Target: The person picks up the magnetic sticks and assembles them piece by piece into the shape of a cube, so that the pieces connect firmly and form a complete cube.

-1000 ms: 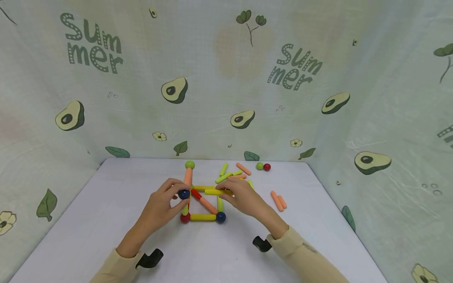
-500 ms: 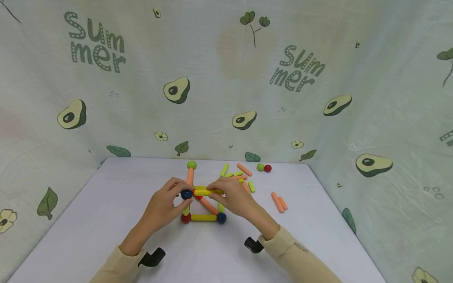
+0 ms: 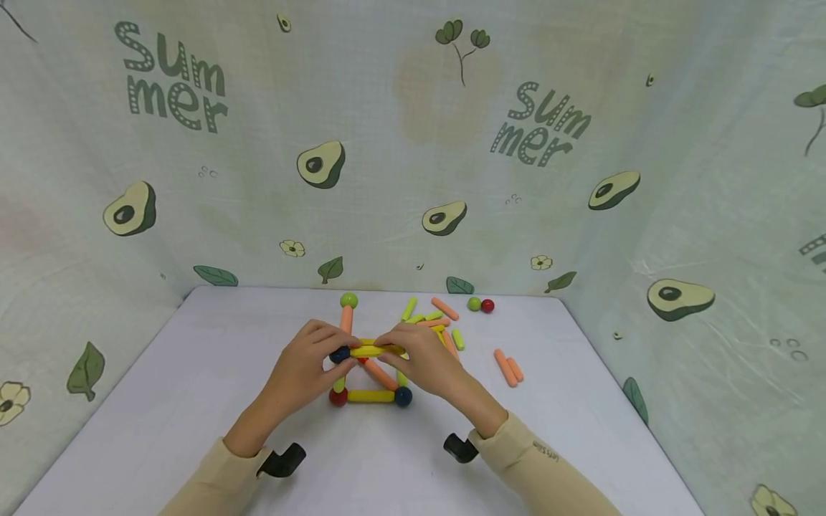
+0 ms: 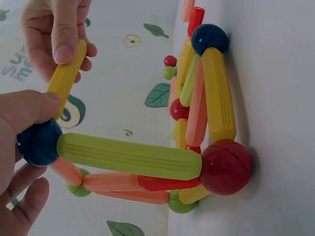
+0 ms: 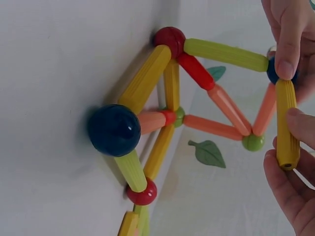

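My left hand (image 3: 306,365) grips a dark blue ball (image 4: 40,143) at the top of an upright green rod (image 4: 130,156), with its thumb lying on the near end of a yellow rod (image 4: 70,78). That yellow rod meets the blue ball, and my right hand (image 3: 422,362) pinches its other end between thumb and fingers. Beneath stands a frame of magnetic rods and balls: a red ball (image 4: 226,167) at the green rod's foot, a second blue ball (image 5: 114,130) at the front right corner. Orange rods rise to a light green ball (image 3: 349,300) behind.
Loose green, orange and yellow rods lie behind and right of the frame, among them an orange rod (image 3: 444,309). Two more orange rods (image 3: 505,368) lie further right. A green ball (image 3: 474,304) and a red ball (image 3: 487,306) sit at the table's back edge.
My right hand has moved left, bringing the yellow rod up to the blue ball. My left hand has shifted slightly right, its thumb and fingers reaching over onto the rod's end.
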{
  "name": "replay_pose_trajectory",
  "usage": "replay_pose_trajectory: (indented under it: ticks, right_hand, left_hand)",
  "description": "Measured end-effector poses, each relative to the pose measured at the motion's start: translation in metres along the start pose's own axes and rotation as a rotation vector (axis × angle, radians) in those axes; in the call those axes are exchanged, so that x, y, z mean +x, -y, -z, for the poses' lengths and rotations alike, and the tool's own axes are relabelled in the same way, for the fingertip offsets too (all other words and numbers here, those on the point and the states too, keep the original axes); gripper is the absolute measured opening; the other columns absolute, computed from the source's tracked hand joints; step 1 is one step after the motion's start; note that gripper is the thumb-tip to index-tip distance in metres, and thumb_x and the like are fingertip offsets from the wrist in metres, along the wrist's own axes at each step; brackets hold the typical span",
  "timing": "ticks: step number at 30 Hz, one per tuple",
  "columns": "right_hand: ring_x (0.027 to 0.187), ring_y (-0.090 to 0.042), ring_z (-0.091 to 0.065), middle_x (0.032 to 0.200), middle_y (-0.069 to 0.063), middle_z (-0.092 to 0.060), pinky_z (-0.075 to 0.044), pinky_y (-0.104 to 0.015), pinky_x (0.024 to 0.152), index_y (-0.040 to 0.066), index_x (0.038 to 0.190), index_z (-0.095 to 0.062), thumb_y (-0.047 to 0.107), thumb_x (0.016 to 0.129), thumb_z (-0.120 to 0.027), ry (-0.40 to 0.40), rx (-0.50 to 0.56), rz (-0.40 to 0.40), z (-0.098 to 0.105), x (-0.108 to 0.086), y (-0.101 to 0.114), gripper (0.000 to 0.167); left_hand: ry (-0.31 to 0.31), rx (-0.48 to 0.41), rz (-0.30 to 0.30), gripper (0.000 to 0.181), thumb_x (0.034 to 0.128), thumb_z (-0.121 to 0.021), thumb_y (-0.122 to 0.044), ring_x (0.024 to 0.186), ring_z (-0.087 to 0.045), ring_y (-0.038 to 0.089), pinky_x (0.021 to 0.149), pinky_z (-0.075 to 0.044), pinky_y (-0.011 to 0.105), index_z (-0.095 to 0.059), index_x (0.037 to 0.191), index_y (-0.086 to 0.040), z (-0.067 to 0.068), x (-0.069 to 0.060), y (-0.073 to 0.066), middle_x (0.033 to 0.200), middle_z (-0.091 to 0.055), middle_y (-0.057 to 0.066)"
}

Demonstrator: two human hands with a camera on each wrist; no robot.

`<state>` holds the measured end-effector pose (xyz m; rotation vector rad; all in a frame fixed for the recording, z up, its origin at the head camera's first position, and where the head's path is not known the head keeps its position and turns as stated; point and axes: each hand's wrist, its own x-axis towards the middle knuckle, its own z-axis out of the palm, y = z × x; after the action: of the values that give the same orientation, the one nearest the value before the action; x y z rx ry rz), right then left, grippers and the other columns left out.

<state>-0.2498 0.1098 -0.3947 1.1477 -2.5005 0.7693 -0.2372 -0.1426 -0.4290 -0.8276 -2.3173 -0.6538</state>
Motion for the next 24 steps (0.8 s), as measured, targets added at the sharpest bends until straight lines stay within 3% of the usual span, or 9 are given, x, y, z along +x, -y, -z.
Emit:
replay_pose_trajectory:
  ticks: [7, 13, 18, 24]
  right_hand:
    - [0.090, -0.011, -0.068, 0.105, 0.000, -0.078, -0.059, -0.023, 0.082, 0.008, 0.117, -0.079, 0.011, 0.094, -0.082, 0.016, 0.020, -0.003, 0.000, -0.003, -0.003, 0.023]
    - [0.099, -0.016, -0.069, 0.116, 0.000, -0.076, -0.061, -0.032, 0.088, 0.010, 0.130, -0.074, 0.017, 0.096, -0.081, 0.084, 0.023, -0.032, 0.013, -0.011, -0.017, 0.036]
    - [0.115, -0.020, -0.067, 0.132, -0.002, -0.072, -0.059, -0.042, 0.096, 0.013, 0.140, -0.068, 0.021, 0.099, -0.079, 0.121, 0.059, -0.209, 0.030, -0.025, -0.057, 0.043]
    - [0.120, -0.036, -0.065, 0.138, -0.013, -0.067, -0.057, -0.054, 0.099, 0.007, 0.145, -0.063, 0.014, 0.101, -0.074, 0.059, 0.015, -0.429, 0.042, -0.042, -0.129, 0.046]
  left_hand:
    - [0.007, -0.009, -0.016, 0.029, 0.0822, -0.094, -0.018, 0.106, -0.057, 0.016, 0.085, -0.059, 0.035, -0.080, 0.108, -0.018, -0.001, 0.002, 0.000, 0.104, -0.076, -0.007]
    - [0.032, -0.044, -0.002, 0.028, 0.0849, -0.092, -0.016, 0.108, -0.055, 0.016, 0.089, -0.058, 0.037, -0.077, 0.109, -0.019, -0.001, 0.002, 0.001, 0.106, -0.075, -0.007]
    - [0.048, -0.053, 0.036, 0.029, 0.0858, -0.091, -0.015, 0.111, -0.054, 0.016, 0.091, -0.058, 0.037, -0.077, 0.110, -0.020, -0.001, 0.002, 0.000, 0.107, -0.074, -0.008]
    - [0.061, -0.054, 0.054, 0.029, 0.0863, -0.091, -0.015, 0.111, -0.054, 0.016, 0.091, -0.058, 0.036, -0.077, 0.112, -0.020, -0.002, 0.003, -0.001, 0.108, -0.074, -0.008]
